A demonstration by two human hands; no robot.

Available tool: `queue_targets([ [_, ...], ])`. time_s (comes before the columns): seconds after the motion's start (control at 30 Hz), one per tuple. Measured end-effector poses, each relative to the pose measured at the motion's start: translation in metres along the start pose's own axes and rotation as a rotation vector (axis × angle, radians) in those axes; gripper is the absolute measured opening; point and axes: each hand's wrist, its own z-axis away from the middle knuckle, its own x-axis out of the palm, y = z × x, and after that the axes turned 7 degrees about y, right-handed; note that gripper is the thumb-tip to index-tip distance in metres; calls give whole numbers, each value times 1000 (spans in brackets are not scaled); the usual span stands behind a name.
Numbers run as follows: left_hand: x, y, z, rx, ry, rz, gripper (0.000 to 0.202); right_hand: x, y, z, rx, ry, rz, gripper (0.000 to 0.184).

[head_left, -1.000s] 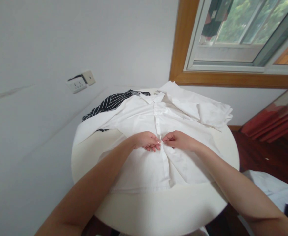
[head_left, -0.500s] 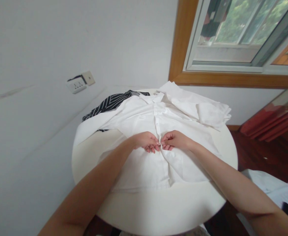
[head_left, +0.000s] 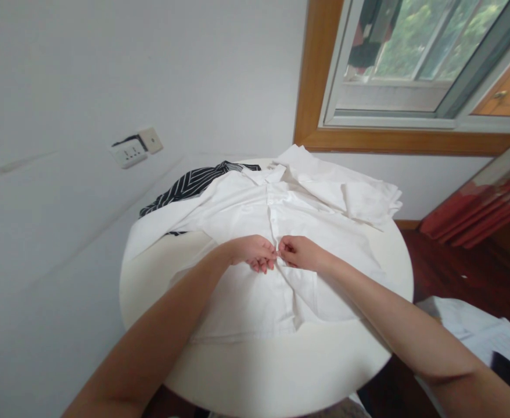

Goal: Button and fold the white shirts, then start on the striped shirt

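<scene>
A white button-up shirt (head_left: 241,307) lies spread out on a round white table (head_left: 281,371), its collar at the far side. At the middle of its front placket my left hand (head_left: 255,252) pinches the fabric edge. My right hand (head_left: 301,253) grips the placket from the other side, with its fingertips meeting those of the left. Any button between the fingers is hidden. Below the hands the two front edges lie close together down to the hem.
Behind the shirt is a black garment with white stripes (head_left: 194,184). More white clothing (head_left: 342,180) lies at the table's far right. A wall with a socket (head_left: 128,152) stands to the left, a wood-framed window (head_left: 324,139) beyond. White cloth (head_left: 468,325) lies at lower right.
Both hands stay at the placket and their fingertips have drawn closer together. The whole view has shifted slightly, so the scene sits a little further left.
</scene>
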Motion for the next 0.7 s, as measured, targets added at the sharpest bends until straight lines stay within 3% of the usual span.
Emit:
queue_targets([
  [0.17,7,2,0,-13,61,-40,30,0,-1,0,24,12,-36,6],
  [0.43,10,4,2,-15,62,-85,45,1,4,-3,187,-78,-369,8],
  [0.7,24,3,0,32,163,-133,54,-4,5,-8,280,-154,-501,24],
])
